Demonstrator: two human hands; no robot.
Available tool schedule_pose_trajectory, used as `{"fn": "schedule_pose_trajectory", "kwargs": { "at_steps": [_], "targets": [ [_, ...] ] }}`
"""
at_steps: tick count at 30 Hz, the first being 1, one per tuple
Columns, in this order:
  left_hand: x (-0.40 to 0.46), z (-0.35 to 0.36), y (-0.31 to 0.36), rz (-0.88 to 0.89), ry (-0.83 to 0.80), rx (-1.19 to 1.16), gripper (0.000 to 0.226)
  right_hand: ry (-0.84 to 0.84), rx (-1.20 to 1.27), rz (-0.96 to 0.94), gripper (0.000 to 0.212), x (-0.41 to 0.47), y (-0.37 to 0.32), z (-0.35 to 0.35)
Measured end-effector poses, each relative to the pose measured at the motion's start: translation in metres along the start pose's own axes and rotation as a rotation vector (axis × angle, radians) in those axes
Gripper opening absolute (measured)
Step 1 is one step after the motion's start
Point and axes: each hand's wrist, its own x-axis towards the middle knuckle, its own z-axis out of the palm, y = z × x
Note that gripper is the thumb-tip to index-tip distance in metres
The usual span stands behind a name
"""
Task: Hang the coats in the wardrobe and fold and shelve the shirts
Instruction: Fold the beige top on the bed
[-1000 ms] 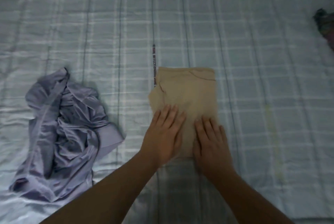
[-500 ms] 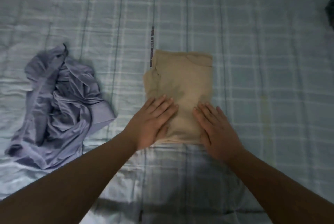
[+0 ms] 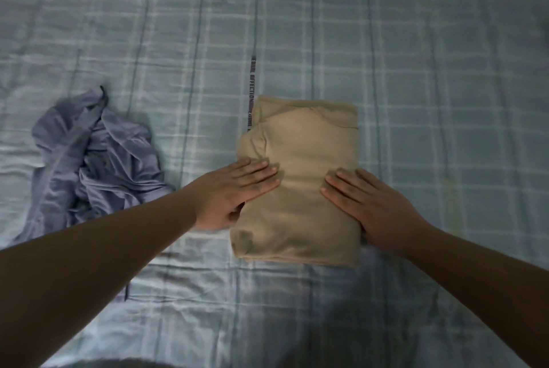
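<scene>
On a pale blue checked bedsheet (image 3: 416,70) lies a tan shirt (image 3: 300,189), folded into a neat upright rectangle with its collar edge at the far end. The left hand (image 3: 234,192) and right hand (image 3: 371,204) press flat on it, fingers straight. A crumpled lavender shirt (image 3: 89,165) lies well apart, leftward.

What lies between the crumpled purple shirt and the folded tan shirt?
In the head view, bare checked bedsheet and the left hand, resting on the tan shirt; purple shirt lies apart.

"AFFECTION" printed along bedsheet (image 3: 416,70) stripe (image 3: 252,82)
</scene>
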Motion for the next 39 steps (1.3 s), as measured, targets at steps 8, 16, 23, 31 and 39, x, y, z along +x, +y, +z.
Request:
{"fn": "schedule_pose_trajectory", "kwargs": {
  "at_steps": [8, 16, 23, 31, 39],
  "targets": [
    [0.006, 0.001, 0.005, -0.220, 0.227, -0.515, 0.064, 0.258, 1.073, 0.379, 0.067, 0.009, 0.003, -0.018],
    [0.041, -0.049, 0.006, -0.855, 0.480, -1.230, 0.010, 0.315, 1.103, 1.057, 0.031, 0.056, 0.017, -0.044],
    [0.073, -0.059, 0.005, -1.241, 0.608, -1.072, 0.033, 0.362, 1.057, 1.399, 0.037, 0.088, 0.021, -0.050],
    [0.086, -0.066, 0.046, -0.297, 0.538, -0.145, 0.047, 0.493, 1.028, 1.370, 0.028, 0.084, 0.007, -0.057],
    [0.122, -0.040, 0.014, -0.600, 0.289, 0.001, 0.055, 0.515, 0.320, 0.952, 0.059, 0.082, 0.002, -0.061]
  ]
}}
